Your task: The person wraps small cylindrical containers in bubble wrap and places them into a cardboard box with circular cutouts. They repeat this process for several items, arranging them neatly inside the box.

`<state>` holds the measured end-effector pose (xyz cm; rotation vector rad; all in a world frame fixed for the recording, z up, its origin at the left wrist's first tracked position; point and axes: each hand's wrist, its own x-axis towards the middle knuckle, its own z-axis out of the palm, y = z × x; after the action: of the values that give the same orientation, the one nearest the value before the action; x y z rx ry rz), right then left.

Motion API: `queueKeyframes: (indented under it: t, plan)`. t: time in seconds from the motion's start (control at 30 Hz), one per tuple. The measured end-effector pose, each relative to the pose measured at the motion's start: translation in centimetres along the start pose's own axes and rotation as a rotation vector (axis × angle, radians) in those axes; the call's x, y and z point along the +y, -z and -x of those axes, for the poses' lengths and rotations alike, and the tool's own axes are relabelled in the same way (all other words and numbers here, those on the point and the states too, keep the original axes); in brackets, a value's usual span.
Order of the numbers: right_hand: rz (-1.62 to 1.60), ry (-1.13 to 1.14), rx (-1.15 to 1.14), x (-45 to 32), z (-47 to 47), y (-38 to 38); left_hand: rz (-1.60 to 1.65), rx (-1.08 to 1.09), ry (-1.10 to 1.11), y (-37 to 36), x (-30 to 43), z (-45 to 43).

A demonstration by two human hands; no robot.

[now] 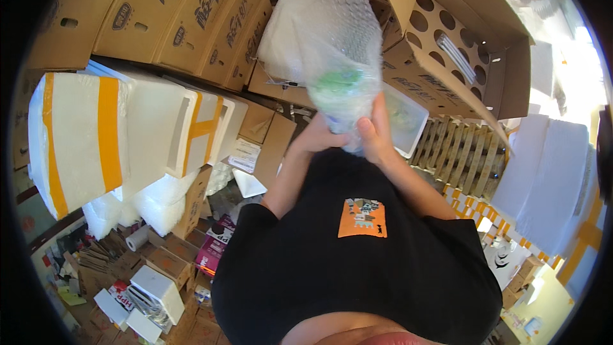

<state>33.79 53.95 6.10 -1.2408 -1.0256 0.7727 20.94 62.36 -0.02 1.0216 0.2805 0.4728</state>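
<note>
Between my two hands is a bundle in clear bubble wrap (342, 57), held out in front of my chest. Something green and white shows blurred through the wrap; what it is I cannot tell. My left hand (318, 133) clasps the lower end from the left. On the other side my right hand (376, 132) grips it, thumb across the front. The wrap's upper end flares loose past the contents. Behind it lies a pile of bubble wrap sheets (281, 33) on cardboard. A white foam box (415, 124) is partly hidden behind my right hand.
At upper right stands an open cardboard box (515, 76) with a round-holed insert (433, 33) and shiny strips (457, 60) on it. Printed cartons (177, 19) line the upper left. Taped foam boxes (81, 134) stand left, a slatted wooden pallet (459, 153) and white stacked sheets (546, 182) right.
</note>
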Motion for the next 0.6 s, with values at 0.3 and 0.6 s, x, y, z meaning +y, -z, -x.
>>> queueKeyframes:
  t: [0.3, 0.6]
  plan:
    - [-0.364, -0.640, 0.075, 1.7, 1.9, 1.8, 0.273, 0.450, 0.081, -2.6, -1.2, 1.5]
    - [-1.063, -1.052, 0.036, 11.4, 2.7, 5.9, 0.886, 0.540, 0.156, 0.0, -4.5, 1.8]
